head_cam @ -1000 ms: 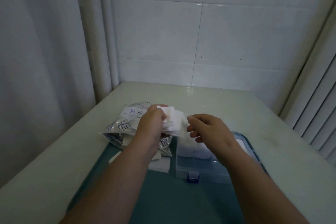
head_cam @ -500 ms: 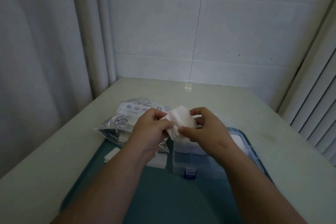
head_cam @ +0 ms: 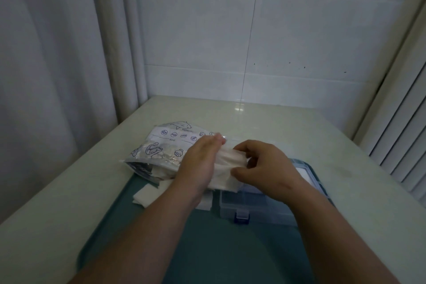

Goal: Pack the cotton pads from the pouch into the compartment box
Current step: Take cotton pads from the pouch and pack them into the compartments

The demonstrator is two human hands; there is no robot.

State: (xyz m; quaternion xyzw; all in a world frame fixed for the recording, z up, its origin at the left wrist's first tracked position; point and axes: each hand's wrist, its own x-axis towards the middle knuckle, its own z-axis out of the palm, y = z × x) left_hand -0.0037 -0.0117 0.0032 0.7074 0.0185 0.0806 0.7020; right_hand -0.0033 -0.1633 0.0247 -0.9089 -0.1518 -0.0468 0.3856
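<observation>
A stack of white cotton pads (head_cam: 227,168) is held between both hands above the left end of the clear compartment box (head_cam: 255,205). My left hand (head_cam: 200,161) lies flat against the stack's left side with straight fingers. My right hand (head_cam: 262,163) grips the stack from the right, thumb below and fingers curled over the top. The silver printed pouch (head_cam: 166,147) lies on its side to the left, its mouth facing me with pads showing inside. Loose pads (head_cam: 145,196) lie on the teal tray by the pouch.
The teal tray (head_cam: 207,249) sits on a pale table (head_cam: 345,168) and holds the box, whose blue latch (head_cam: 242,217) faces me. A curtain hangs at the left, a tiled wall stands behind, and blinds are at the right.
The stack has come lower, toward the box. My left hand has flattened against the pads, and my right hand now wraps them more fully.
</observation>
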